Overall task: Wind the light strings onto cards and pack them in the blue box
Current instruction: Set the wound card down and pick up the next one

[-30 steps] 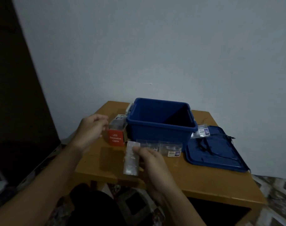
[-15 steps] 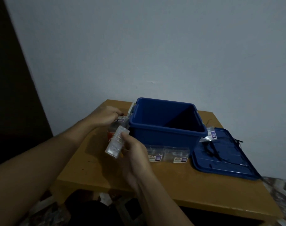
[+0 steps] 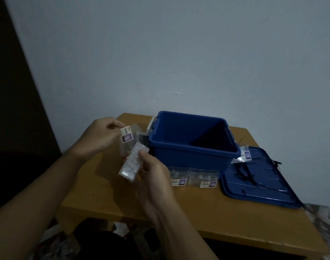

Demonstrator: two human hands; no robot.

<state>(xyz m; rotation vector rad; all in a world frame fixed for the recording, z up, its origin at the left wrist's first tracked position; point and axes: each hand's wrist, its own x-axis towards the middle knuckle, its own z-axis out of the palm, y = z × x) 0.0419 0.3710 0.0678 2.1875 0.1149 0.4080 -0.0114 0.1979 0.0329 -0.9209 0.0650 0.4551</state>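
- Since a moment ago the left hand [image 3: 102,136] has come up from the stack at the left wall of the blue box [image 3: 192,145]. It now pinches a labelled packet [image 3: 127,136] between thumb and fingertips, where before it was only reaching.
- Meanwhile the right hand [image 3: 154,177] has carried its load a little closer to the box. Its fingers are curled round the edge of a clear plastic holder [image 3: 132,164], which is tilted just off the box's front-left corner and just below the packet.
- Thin wire seems to be wrapped round the holder's middle. The room is too dim for me to tell whether this is a wound card or a battery case.
- The box stands open, and I can make out nothing inside it.
- Its lid [image 3: 258,181] lies flat to the right of the box, with a black cord [image 3: 245,170] loose on top.
- A pair of packets [image 3: 179,178] lies against the box's front wall and a corner packet [image 3: 244,156] leans at its front-right corner. All of this sits on the wooden table [image 3: 216,212].
- To my eye this is early in the job: a string is being got ready for winding, and nothing looks packed yet.
- Next, I'd guess, the labelled packet needs opening or setting aside so both hands can work the wire. That calls for a light, steady pull, since fine wire kinks and tangles easily.
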